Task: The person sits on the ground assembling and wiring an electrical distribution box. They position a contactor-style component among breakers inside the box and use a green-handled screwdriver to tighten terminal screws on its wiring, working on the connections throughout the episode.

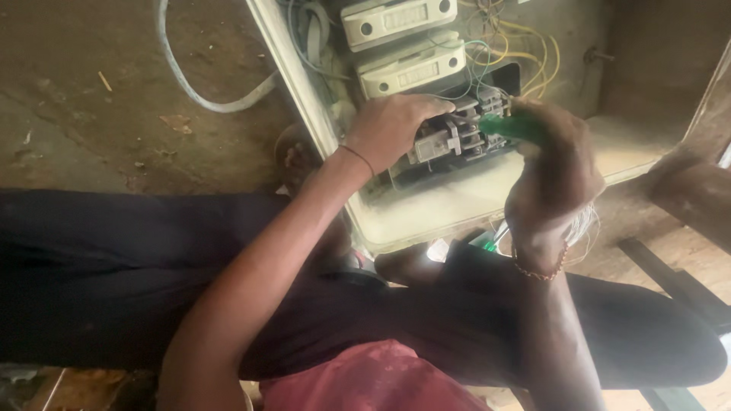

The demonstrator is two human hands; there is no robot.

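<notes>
Rough concrete floor point(91, 99), dusty and littered with scraps, carries an open white electrical box point(472, 202) lying in front of a seated person. Inside it, the left hand point(392, 129) closes over a grey breaker block point(449, 141), steadying it. The right hand point(552, 164) is wrapped around a screwdriver with a translucent green handle point(512, 127), its tip meeting the block's side.

As I judge it, the tip could slip off the small screw if the block shifts under the left hand, and then jab the fingers beside it or nick the thin yellow and green wires point(525, 46) crowding the box.

Two cream, rounded-edged meter housings point(403, 42) of smooth plastic sit above the block. A pale, ribbed cable point(198, 91) curves over the floor toward the box.
</notes>
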